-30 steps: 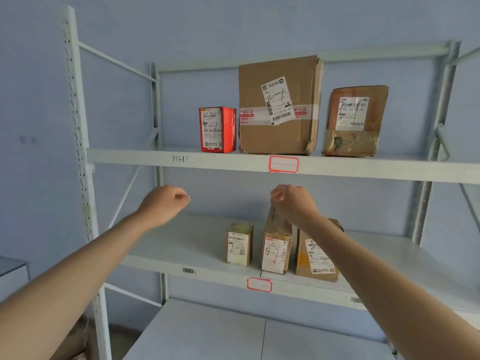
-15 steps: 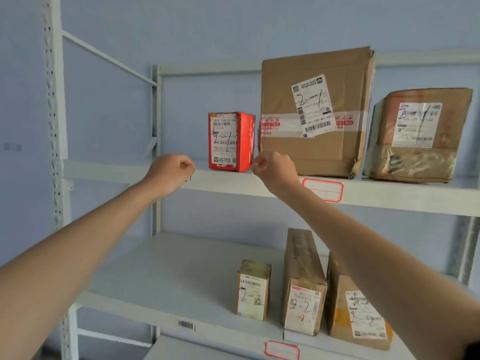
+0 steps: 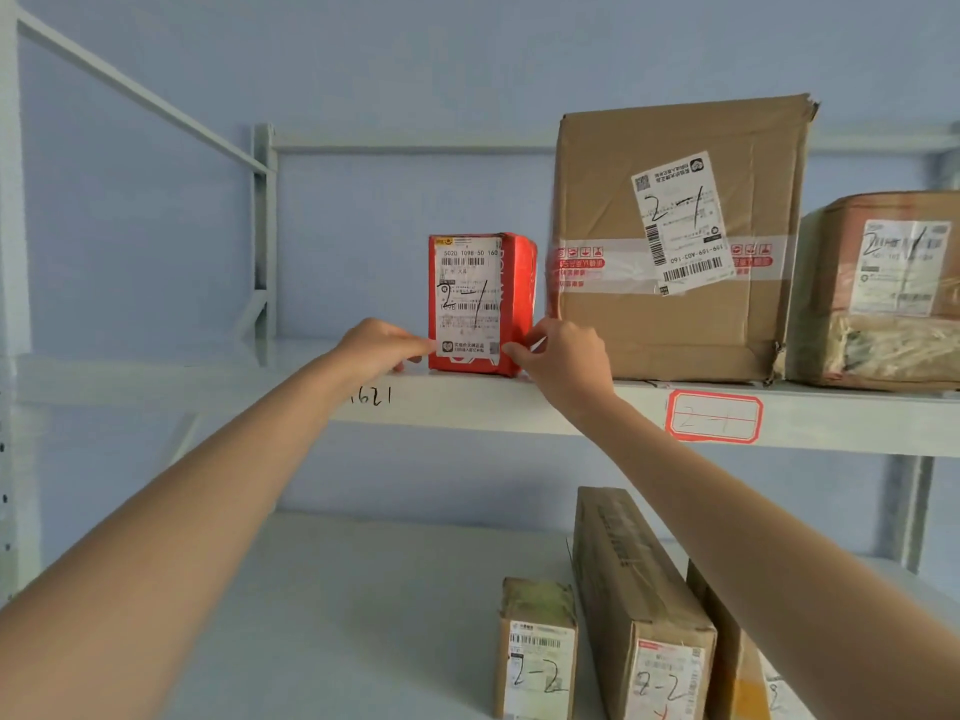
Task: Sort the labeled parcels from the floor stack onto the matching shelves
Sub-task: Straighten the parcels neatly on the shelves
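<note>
While reaching up from below past the lower shelf (image 3: 332, 605) and its "2-2" parcels (image 3: 537, 652), flanking the red parcel (image 3: 480, 304) on both sides: left hand (image 3: 376, 348) touching its lower left edge, right hand (image 3: 563, 358) at its lower right corner, fingers (image 3: 519, 350) of both lightly curled onto it. Standing upright, long axis vertical, on the "2-1" shelf (image 3: 467, 402), just beside the big brown box (image 3: 675, 241), directly ahead of both hands, equally near
</note>
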